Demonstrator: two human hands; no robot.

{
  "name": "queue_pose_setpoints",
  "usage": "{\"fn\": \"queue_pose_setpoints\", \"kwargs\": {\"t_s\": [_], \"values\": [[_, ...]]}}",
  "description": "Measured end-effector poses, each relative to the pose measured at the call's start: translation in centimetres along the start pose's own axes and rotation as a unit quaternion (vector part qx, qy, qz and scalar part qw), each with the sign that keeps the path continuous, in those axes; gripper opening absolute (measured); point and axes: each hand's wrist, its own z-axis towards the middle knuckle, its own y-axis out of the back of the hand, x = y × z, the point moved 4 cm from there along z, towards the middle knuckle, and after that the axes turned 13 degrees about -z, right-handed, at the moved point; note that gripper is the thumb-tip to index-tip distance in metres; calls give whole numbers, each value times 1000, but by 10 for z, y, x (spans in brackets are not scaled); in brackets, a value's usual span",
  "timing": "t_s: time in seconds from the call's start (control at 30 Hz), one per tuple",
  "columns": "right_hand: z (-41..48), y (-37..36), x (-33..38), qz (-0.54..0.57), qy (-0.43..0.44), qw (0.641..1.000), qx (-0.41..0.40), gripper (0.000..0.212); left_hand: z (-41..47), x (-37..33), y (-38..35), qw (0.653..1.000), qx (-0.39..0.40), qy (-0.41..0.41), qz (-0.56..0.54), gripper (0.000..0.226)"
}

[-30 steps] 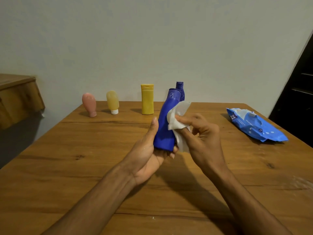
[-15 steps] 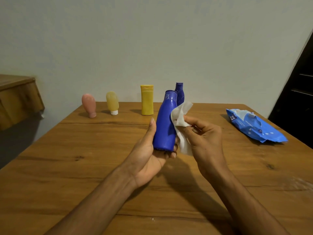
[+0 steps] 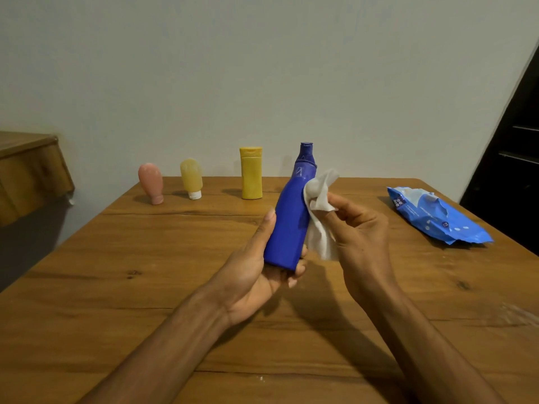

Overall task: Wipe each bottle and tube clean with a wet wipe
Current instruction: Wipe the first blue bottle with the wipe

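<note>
My left hand (image 3: 253, 275) grips a tall blue bottle (image 3: 287, 228) near its base and holds it tilted above the table. My right hand (image 3: 361, 237) pinches a crumpled white wet wipe (image 3: 319, 196) against the bottle's upper right side. A second blue bottle (image 3: 306, 153) stands behind, with only its top showing. At the back edge stand a yellow bottle (image 3: 250, 173), a pale yellow tube (image 3: 191, 177) and a pink tube (image 3: 150, 182), the tubes on their caps.
A blue pack of wet wipes (image 3: 437, 218) lies at the right side of the wooden table (image 3: 145, 272). A wooden piece of furniture (image 3: 29, 176) juts in at the left. A dark door (image 3: 513, 170) is at the right.
My right hand has slid the wipe up and a little right along the blue bottle's side. The bottle's top now overlaps the rear blue bottle.
</note>
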Motion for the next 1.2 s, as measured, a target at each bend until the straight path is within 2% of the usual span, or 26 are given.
{"fn": "queue_pose_setpoints", "kwargs": {"t_s": [0.13, 0.27, 0.4, 0.57, 0.63, 0.77, 0.83, 0.97, 1.07, 1.2], "values": [[1, 5, 6, -52, 71, 994, -64, 25, -1, 1, 0, 998, -23, -7, 63, 55], [-3, 1, 14, -171, 173, 968, -66, 26, 0, 0, 0, 991, -41, -19, 125, 55], [-2, 5, 9, -236, 196, 946, -104, 30, -1, 1, -2, 979, -45, -27, 199, 53], [2, 5, 2, -317, 216, 918, -98, 32, -1, -1, -1, 972, -51, -40, 227, 48], [2, 7, 2, -313, 220, 917, -112, 32, -1, 0, -1, 970, -49, -39, 234, 48], [-1, 2, 3, -341, 236, 906, -82, 30, 0, -2, -1, 969, -51, -47, 235, 47], [1, 4, 2, -353, 228, 902, -99, 30, 0, -2, 0, 967, -49, -47, 246, 44], [3, 9, 3, -301, 212, 919, -142, 29, -2, 0, -2, 973, -38, -34, 224, 46], [-2, 5, 7, -240, 199, 941, -133, 24, -1, 1, -2, 983, -40, -22, 175, 50], [-8, -5, 12, -200, 210, 954, -78, 23, 0, -2, -3, 998, -20, -4, 65, 54]]}}
